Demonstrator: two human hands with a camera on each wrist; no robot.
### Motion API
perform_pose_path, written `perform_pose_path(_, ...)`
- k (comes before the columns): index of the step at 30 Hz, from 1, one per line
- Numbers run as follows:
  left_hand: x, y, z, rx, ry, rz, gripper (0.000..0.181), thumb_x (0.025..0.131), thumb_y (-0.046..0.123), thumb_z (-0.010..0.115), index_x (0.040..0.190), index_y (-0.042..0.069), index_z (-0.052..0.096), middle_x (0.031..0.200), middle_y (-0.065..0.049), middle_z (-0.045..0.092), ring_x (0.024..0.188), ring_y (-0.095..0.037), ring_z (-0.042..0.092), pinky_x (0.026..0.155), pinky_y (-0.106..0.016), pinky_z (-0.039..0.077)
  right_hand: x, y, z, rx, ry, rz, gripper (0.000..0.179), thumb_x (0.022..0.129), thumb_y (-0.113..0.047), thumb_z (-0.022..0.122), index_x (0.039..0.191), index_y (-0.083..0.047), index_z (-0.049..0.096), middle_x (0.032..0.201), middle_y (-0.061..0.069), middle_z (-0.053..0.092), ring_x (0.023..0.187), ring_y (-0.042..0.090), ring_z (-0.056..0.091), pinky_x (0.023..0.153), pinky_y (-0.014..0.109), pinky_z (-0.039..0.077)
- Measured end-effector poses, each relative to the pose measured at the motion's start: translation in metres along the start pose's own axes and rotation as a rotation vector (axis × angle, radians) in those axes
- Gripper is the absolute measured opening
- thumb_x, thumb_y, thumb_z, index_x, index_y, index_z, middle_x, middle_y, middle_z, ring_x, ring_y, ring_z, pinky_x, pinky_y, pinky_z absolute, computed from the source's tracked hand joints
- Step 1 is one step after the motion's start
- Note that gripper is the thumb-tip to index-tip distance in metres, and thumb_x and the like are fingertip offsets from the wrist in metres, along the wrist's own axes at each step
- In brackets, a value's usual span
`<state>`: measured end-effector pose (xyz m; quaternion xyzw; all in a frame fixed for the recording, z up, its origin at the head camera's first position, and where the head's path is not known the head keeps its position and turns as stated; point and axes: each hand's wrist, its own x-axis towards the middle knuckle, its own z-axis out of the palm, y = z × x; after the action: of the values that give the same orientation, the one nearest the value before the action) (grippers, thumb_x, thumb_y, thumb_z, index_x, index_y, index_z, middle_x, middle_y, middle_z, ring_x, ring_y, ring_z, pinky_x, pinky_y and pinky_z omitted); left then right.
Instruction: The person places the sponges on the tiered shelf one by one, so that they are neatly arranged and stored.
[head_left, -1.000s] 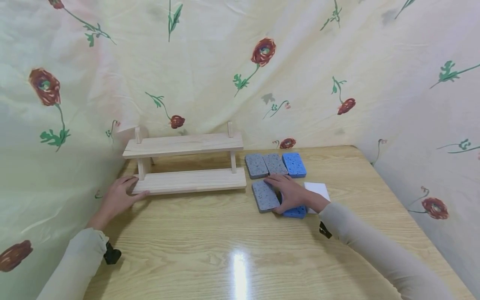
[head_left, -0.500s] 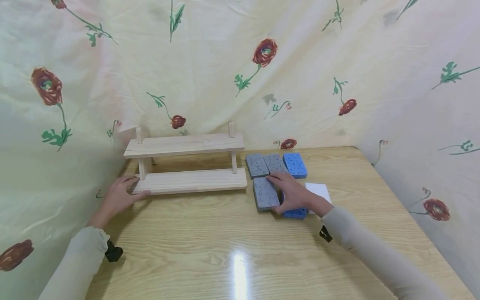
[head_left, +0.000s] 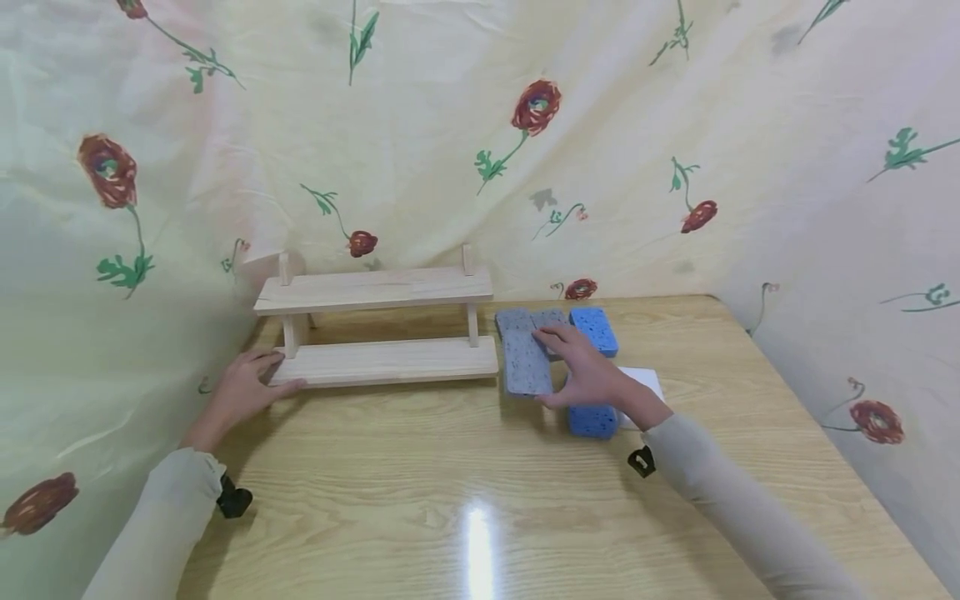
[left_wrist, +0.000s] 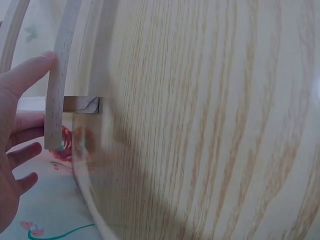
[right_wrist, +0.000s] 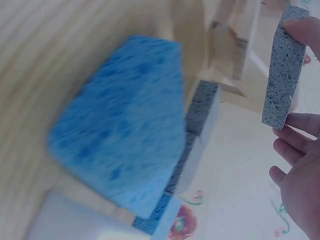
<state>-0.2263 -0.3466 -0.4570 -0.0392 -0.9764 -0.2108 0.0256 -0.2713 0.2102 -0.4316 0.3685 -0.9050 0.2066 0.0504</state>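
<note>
Head view. Right of centre, the right hand (head_left: 581, 367) holds a grey sponge (head_left: 527, 367) above the worktop (head_left: 375, 483), its grip pinching opposite edges between thumb and fingers. At left, the left hand's (head_left: 240, 389) grip pinches the lower board's left end on a two-tier wooden shelf (head_left: 397, 361). Right of the shelf: two further sponges (head_left: 513, 317), a rear blue sponge (head_left: 594, 331), a front blue sponge (head_left: 594, 421) and a white block (head_left: 641, 381).

Red-flowered pale sheeting (head_left: 442, 158) hangs behind a glossy wood-grain table (head_left: 360, 492).
</note>
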Motion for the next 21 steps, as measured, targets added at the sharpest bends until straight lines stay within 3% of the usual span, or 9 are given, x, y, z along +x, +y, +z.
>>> perform_pose_path(8,0.003,-0.003,0.002,-0.009,0.008,-0.003,0.087,0.089,0.058,0.072,0.141,-0.009,0.053,0.15,-0.035,0.044,0.138,-0.056,0.036,0.113,-0.071,0.03,0.023,-0.015,-0.009,-0.008,0.063,-0.043,0.106,0.068,-0.044,0.09,0.151,0.003,0.043,0.15,0.023,0.047,0.134,0.039,0.047,0.105,0.059,0.045)
perform_pose_path(21,0.001,-0.005,0.003,-0.007,0.006,0.006,0.086,0.089,0.059,0.07,0.14,-0.009,0.054,0.149,-0.034,0.044,0.138,-0.055,0.037,0.114,-0.07,0.03,0.068,-0.052,-0.017,0.027,0.063,-0.044,0.108,0.072,-0.045,0.086,0.157,-0.002,0.036,0.156,0.017,0.038,0.138,0.033,0.041,0.108,0.054,0.044)
